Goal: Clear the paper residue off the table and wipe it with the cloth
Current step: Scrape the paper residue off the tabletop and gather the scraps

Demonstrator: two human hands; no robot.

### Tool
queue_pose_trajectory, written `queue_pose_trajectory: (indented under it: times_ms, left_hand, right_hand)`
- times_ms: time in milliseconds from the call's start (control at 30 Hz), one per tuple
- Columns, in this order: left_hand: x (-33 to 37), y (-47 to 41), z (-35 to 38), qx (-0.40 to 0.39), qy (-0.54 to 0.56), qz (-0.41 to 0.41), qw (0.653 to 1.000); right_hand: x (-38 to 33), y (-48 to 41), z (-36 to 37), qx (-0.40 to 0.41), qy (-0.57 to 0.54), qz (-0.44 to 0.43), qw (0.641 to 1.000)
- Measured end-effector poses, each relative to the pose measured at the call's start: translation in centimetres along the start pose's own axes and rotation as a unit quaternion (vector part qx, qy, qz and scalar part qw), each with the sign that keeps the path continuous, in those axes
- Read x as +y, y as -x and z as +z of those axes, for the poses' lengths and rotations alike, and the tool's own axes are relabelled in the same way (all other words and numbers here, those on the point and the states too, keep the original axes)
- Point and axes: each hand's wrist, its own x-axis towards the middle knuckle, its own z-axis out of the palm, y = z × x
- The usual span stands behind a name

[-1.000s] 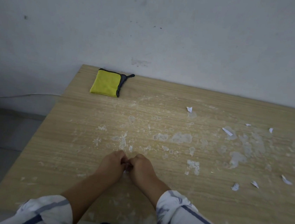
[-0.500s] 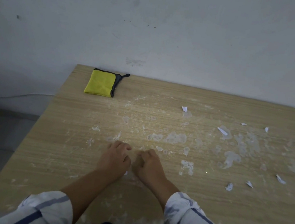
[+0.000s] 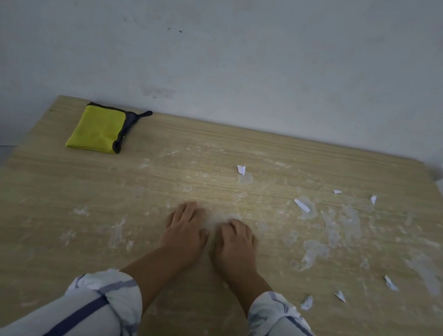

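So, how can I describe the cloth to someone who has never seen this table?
Look at the wooden table against the pale wall, then at its far left corner. A folded cloth lies there flat. It is the only yellow thing, with a dark edge; the paper scraps are small, white and to the right.

No writing, label, brand, number or sign can be read anywhere. The yellow cloth with its dark edge, the white paper scraps to the right of the cloth, the table under it and the wall behind it are all plain. The sleeves nearer than the cloth carry only stripes.
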Motion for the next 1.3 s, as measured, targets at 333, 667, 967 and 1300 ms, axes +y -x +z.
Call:
queue_pose_trajectory:
  times_ms: [333,667,967,1300]
  left_hand:
    - [2.7,-4.0,1.6,0.038,-0.036,-0.012,0.999]
    - [2.7,-4.6,1.9,0.086,-0.057,-0.008,0.995]
    - [7.5,-10.9,0.3,0.082,0.038,-0.020,0.996]
    - [9.8,-16.3,-1.0,0.016,-0.024,0.059,0.998]
  right_hand:
    - [7.0,-5.2,-3.0,0.084,0.000,0.087,0.993]
    - [12.1,-7.3,-6.2,0.097,-0.019,0.216,0.971]
    - [14.2,-8.6,-7.3,0.092,-0.029,0.215,0.972]
    - [15.0,-8.8,-6.8,0.127,-0.036,0.115,0.985]
